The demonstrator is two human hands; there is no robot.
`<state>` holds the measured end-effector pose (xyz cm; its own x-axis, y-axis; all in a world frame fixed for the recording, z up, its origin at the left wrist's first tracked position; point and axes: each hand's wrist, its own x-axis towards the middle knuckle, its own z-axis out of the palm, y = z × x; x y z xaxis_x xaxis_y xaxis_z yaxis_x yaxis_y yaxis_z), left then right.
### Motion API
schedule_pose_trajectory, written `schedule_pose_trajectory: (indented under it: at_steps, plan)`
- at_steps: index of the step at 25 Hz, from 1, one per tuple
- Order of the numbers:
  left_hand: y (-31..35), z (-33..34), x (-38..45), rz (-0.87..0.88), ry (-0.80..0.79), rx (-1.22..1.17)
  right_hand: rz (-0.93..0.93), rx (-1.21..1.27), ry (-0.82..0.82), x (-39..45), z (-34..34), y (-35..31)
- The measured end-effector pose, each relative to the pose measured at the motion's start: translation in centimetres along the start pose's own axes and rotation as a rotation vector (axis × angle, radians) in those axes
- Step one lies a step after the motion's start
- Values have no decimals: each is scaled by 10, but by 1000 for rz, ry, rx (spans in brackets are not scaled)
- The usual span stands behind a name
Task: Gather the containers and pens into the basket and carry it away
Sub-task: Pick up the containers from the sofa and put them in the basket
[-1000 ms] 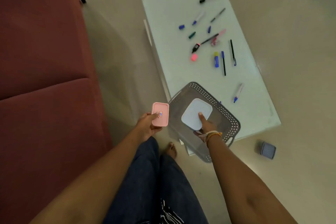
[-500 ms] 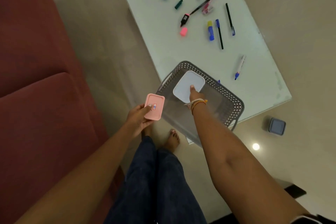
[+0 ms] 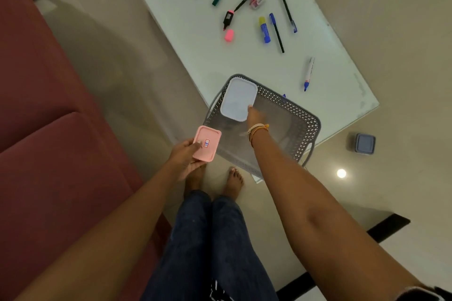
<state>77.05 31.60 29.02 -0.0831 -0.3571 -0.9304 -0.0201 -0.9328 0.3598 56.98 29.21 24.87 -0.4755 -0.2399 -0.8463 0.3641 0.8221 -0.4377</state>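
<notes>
The grey basket [image 3: 297,121] sits at the near corner of the glass table [image 3: 186,39], centre of the frame, partly hanging over the edge. Inside it, at its upper left end, there's a white box [image 3: 236,98] with its lid on, and that's all I can see in there. The right hand [image 3: 254,116] reaches down into the basket with its grip on the box's lower right corner, thumb on the lid; the other fingers are hidden under it. The left hand [image 3: 183,160] holds a pink box [image 3: 206,143] just left of the basket, off the table, thumb pressed on the lid near a small sticker.

Compared with a half second ago, the white box sits further toward the basket's far end and the right arm is stretched out more. The pink box is about where it was.

Pens [image 3: 276,32], markers and loose caps are scattered across the table at the top of the frame. A blue box [image 3: 364,143] sits on the floor at right, well apart from the basket.
</notes>
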Motion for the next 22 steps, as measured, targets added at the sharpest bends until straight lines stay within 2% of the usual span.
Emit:
schedule_pose_trajectory:
  at_steps: [2, 4, 6, 9, 11, 14, 16, 19, 22]
  plan:
    - [5, 8, -5, -46, -2, 24, 48, -38, -89, -20, -6, 15]
    - [13, 18, -6, -62, -23, 94, 144, 15, -315, -45, -9, 33]
    - [20, 28, -4, -52, -67, 210, 114, 71, -427, -57, -10, 49]
    - [25, 39, 4, -68, -147, 315, 24, 196, -362, -52, -2, 59]
    - [25, 42, 12, -53, -131, 452, 27, 254, -273, -43, 5, 61]
    - [25, 29, 28, 159, 25, 861, 60, 173, -43, -23, 14, 69]
    - [28, 16, 41, 289, 108, 989, 68, 37, 74, -11, 21, 75]
    - [29, -3, 62, 333, 115, 1074, 27, -94, 124, 0, 40, 80]
    - [25, -9, 69, 246, -60, 971, 9, -65, 107, 3, 60, 81]
